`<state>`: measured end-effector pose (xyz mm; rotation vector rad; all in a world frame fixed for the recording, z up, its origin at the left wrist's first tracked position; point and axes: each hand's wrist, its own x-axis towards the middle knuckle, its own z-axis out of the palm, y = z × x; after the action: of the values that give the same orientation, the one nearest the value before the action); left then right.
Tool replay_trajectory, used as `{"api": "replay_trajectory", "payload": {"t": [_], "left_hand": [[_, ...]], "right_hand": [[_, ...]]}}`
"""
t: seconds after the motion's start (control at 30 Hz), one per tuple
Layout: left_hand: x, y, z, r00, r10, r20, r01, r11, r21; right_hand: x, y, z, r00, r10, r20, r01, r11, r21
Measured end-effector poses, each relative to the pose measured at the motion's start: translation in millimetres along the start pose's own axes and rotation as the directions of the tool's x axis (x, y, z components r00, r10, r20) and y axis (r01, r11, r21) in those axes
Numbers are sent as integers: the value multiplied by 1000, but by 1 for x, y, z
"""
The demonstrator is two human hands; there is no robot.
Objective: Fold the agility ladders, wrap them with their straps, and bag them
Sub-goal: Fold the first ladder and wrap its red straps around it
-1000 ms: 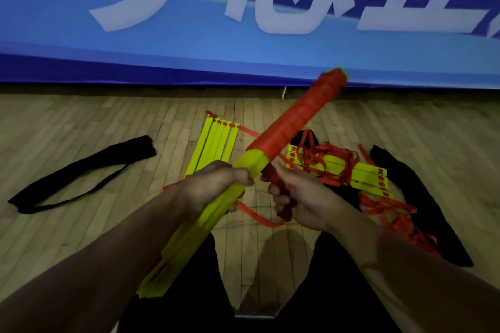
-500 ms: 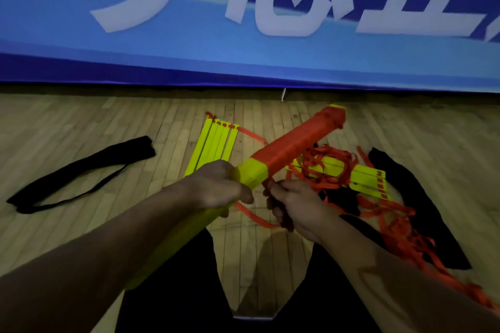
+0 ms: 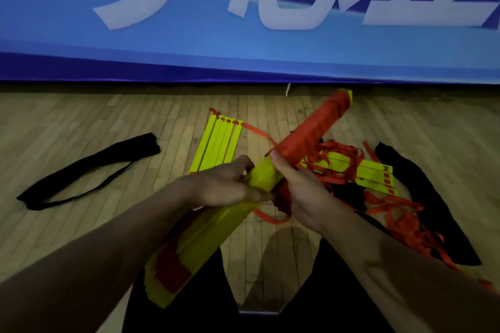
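Bundle tilted again between shots. Far end of the folded ladder (image 3: 235,213) had been sticking up high against the blue banner (image 3: 243,51) a second back, dropped low half a second later, then sat a bit higher by this frame, angled up and to the right over the wood floor (image 3: 67,127). Right hand (image 3: 300,192) shifted too: had been down below the stack gripping the loose strap, then ended up curled over the top of the bundle right at the edge of the orange wrapping (image 3: 311,130), thumb up on the yellow, orange strap (image 3: 270,217) bunched under the palm and trailing below. Left hand (image 3: 230,186) hardly moved, clamped round the yellow middle with fingers closed.

Looked like another turn of strap getting laid on, so wrapping roughly half done on this one; near end showed bare yellow.

Plenty left though: loose rungs (image 3: 219,143) flat on the floor just behind, tangled second ladder (image 3: 359,170) to the right, one black bag (image 3: 89,167) well off left, another (image 3: 422,197) on the right. Nothing bagged.
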<state>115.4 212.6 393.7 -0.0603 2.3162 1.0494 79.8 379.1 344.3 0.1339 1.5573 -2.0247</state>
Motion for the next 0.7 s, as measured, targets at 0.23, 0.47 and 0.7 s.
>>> {"api": "replay_trajectory", "payload": {"t": [0.23,0.47,0.7], "left_hand": [[4,-3,15,972,-51,-231,41,998,-47],[1,-12,43,764,402,-505,216,578,787],[-5,-9,0,988,-147,-44,130,952,-279]], "right_hand": [[2,-20,-2,999,36,21,-23,900,-434],[0,-11,18,983,128,-130,-150,972,-181],[1,-9,11,998,-3,-61,-8,983,-181]]}}
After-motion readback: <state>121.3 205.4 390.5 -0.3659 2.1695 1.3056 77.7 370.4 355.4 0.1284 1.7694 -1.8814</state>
